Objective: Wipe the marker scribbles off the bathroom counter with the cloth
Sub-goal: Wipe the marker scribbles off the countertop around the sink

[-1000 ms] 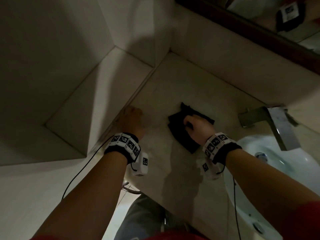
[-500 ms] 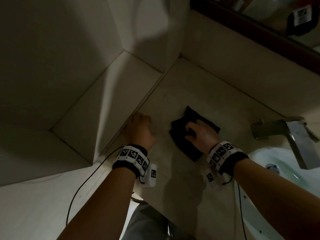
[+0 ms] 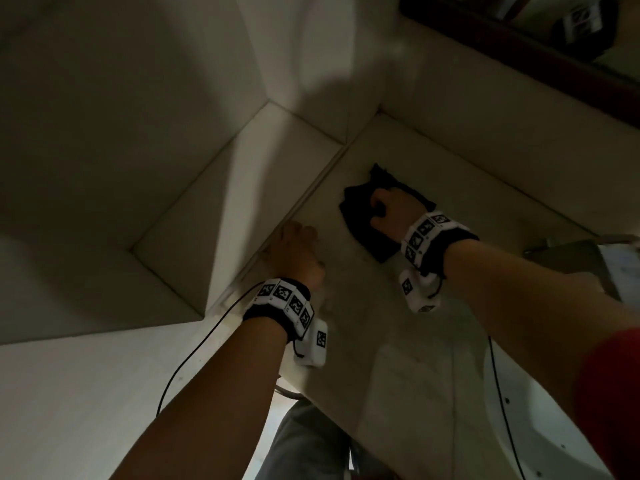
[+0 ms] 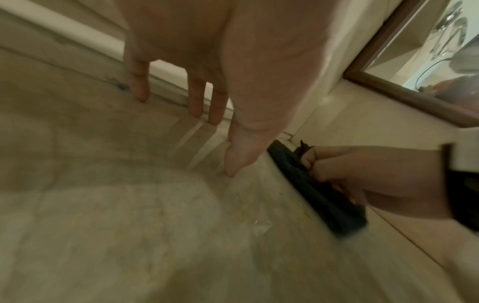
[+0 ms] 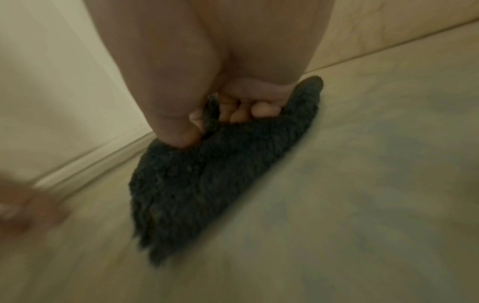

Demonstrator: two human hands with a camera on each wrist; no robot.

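Near the counter's back corner lies the dark, shaggy cloth (image 3: 360, 216), bunched into a rough wedge; its long axis runs from the corner toward the front edge. Right hand (image 3: 393, 211) grips it, fingers (image 5: 261, 108) curled into the pile. Left hand (image 3: 296, 252) rests beside it with straight fingertips (image 4: 232, 162) touching the beige stone counter (image 3: 398, 358). Small blue mark (image 4: 120, 88), possibly marker, sits at the wall joint.
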